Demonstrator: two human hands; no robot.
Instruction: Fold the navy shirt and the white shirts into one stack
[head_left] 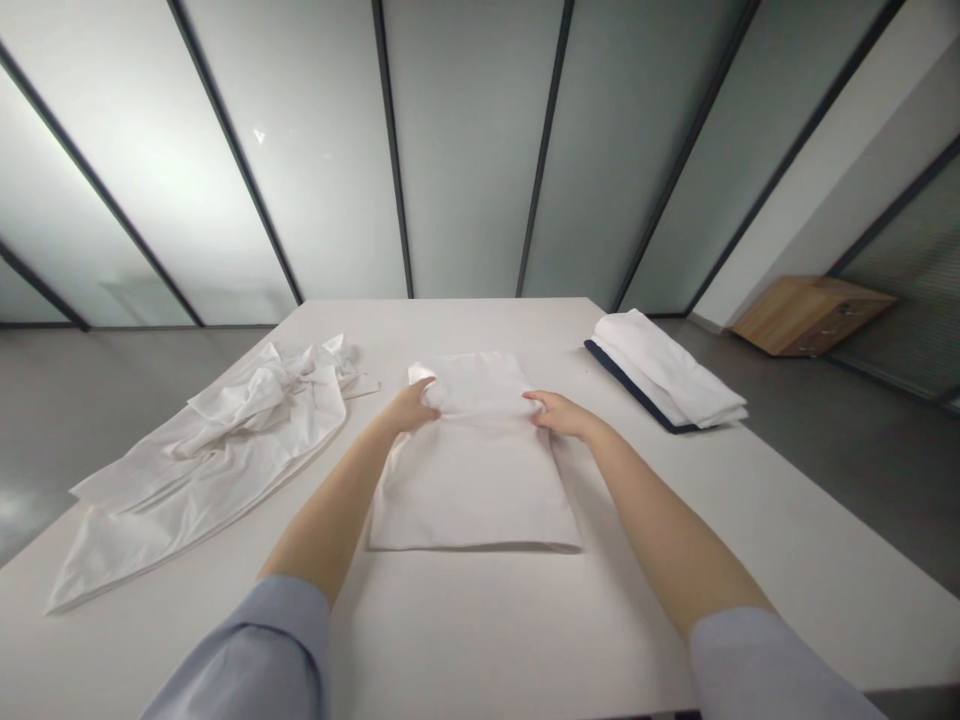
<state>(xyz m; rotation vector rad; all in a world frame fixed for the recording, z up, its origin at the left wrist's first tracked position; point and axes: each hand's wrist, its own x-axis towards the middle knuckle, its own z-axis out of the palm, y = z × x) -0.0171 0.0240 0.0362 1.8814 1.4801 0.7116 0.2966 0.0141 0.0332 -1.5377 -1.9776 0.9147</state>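
A folded white cloth [476, 490] lies flat in the middle of the table, its near edge showing stacked layers. My left hand [411, 405] grips its left side, thumb and fingers closed around the edge. On the opposite side, my right hand [559, 412] pinches the right edge at about the same height. Between both hands a shallow crease runs across the cloth, and the part beyond it lies a little rumpled. Some fingers are hidden under or behind the fabric.
A crumpled white satiny cloth [247, 430] spreads along the table's left side. At the right edge, folded white cloths [667, 370] rest on a dark navy piece [630, 388]. The white table [465, 630] reaches toward frosted glass panels [465, 150]. A wooden cabinet [802, 315] stands on the floor at right.
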